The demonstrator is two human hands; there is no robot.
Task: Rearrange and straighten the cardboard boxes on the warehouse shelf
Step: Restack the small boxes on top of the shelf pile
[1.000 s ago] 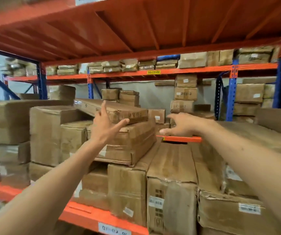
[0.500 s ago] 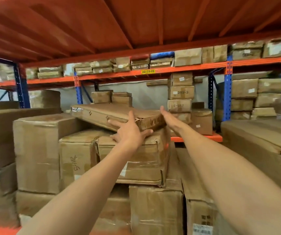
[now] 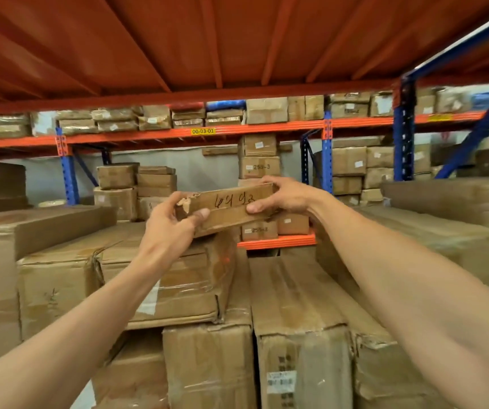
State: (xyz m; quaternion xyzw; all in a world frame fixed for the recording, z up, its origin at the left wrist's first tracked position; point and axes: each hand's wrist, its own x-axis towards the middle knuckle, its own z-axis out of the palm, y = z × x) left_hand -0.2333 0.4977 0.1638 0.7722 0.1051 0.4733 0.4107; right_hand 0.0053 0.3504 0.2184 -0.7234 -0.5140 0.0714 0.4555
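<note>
Head view — since half a second ago my left hand (image 3: 169, 228) and right hand (image 3: 285, 196) have gripped the flat box (image 3: 228, 208) by its ends, raised above the taped box (image 3: 175, 278).

We see an orange and blue warehouse shelf (image 3: 275, 241) packed with cardboard boxes (image 3: 296, 305), laid side by side and stacked, with a taped box (image 3: 178, 278) on top of them; an orange deck (image 3: 208, 39) spans overhead
</note>
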